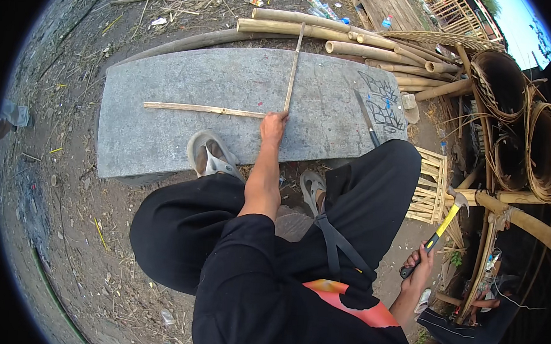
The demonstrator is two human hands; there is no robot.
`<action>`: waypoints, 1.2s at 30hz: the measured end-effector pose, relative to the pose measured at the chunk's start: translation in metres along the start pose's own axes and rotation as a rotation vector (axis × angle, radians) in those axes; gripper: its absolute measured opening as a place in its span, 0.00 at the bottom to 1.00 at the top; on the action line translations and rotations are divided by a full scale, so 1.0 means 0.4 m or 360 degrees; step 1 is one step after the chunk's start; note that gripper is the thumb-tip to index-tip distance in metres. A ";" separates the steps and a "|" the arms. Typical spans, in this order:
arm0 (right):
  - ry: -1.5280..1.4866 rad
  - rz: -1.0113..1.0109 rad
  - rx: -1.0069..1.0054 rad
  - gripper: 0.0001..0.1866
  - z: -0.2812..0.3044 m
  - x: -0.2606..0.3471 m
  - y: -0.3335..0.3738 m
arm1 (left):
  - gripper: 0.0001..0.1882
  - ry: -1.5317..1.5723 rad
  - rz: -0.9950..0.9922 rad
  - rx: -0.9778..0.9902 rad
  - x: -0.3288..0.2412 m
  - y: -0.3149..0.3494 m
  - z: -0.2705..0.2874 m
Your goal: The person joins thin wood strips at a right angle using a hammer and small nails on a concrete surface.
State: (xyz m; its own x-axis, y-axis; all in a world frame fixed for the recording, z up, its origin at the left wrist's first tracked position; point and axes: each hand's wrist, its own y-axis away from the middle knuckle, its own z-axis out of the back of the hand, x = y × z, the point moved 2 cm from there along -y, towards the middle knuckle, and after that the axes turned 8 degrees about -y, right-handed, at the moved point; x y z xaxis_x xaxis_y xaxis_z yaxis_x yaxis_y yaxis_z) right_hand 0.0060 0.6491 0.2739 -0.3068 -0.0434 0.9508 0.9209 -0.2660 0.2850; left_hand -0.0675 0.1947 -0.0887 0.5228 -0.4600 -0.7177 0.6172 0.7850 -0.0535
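My left hand (272,131) is closed where two bamboo strips meet at a corner on a grey concrete slab (184,136). One bamboo strip (198,109) lies to the left along the slab. The other bamboo strip (295,61) runs away from me, its far end over the bamboo poles behind. The joint itself is partly hidden under my fingers. Off to the right, my right hand (419,267) grips a claw hammer (446,227) with a yellow and black handle, its head raised and apart from the strips. A long knife (367,117) rests on the slab's right part.
Bamboo poles (295,28) are stacked beyond the slab. At the right stand rolled woven bamboo baskets (498,84) and a slatted bamboo frame (430,186). My sandalled foot (211,156) touches the slab's near edge. Another person's dark-clothed leg (466,334) is at lower right.
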 end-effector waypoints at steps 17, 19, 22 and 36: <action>0.0143 -0.0001 0.0109 0.09 -0.082 0.025 -0.043 | 0.08 0.0081 -0.0179 -0.0197 0.012 -0.008 0.007; 0.0141 0.0055 0.0080 0.10 -0.070 0.033 -0.078 | 0.08 0.0104 -0.0232 -0.0205 0.000 -0.001 -0.001; 0.0197 0.0170 0.0073 0.14 -0.075 0.021 -0.116 | 0.07 0.0149 -0.0194 -0.0215 0.025 0.006 0.006; 0.0107 0.0046 0.0143 0.18 -0.186 0.006 -0.286 | 0.07 0.0201 -0.0258 -0.0300 0.012 0.014 0.011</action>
State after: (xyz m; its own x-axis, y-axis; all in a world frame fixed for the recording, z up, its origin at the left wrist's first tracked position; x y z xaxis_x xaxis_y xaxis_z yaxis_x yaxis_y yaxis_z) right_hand -0.1179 0.6076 0.2347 -0.2926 -0.1153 0.9492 0.9465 -0.1763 0.2704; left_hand -0.0590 0.1951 -0.0893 0.3416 -0.5398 -0.7693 0.5605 0.7741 -0.2943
